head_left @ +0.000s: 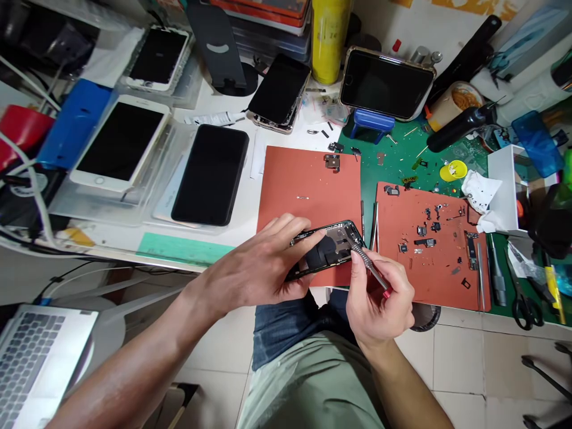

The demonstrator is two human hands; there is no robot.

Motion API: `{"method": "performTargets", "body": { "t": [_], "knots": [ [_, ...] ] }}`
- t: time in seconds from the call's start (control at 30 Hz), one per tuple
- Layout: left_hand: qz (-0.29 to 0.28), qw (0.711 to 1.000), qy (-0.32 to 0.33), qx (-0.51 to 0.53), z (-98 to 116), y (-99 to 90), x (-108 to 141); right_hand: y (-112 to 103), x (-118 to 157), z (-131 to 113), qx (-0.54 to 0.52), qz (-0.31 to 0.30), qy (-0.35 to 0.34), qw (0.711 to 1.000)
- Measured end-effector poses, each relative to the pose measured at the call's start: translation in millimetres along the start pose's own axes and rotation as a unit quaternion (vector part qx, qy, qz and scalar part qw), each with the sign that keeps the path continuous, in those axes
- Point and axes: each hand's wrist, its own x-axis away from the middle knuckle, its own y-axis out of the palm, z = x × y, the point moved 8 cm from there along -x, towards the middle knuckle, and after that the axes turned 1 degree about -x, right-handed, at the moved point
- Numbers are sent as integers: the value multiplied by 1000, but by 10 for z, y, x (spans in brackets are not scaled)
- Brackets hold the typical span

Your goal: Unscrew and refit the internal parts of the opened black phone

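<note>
An opened phone housing is tilted over the front edge of the left reddish-brown mat. My left hand grips its left end, fingers over the top edge and thumb below. My right hand pinches a slim metal tool with a red end, and its tip reaches into the upper right part of the housing. What the tip touches is too small to tell. Further up the mat lie a small metal strip and a dark small part.
The right mat holds several tiny phone parts, with tweezers and scissors beside them. Left stand a black phone and a white phone. A yellow bottle and a propped phone are behind.
</note>
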Motion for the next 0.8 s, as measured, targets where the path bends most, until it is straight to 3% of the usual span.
{"method": "performTargets", "body": {
  "t": [0.8],
  "knots": [
    [30,999,-6,-35,-12,15,65,-4,31,74,-25,14,14,999]
  ]
}}
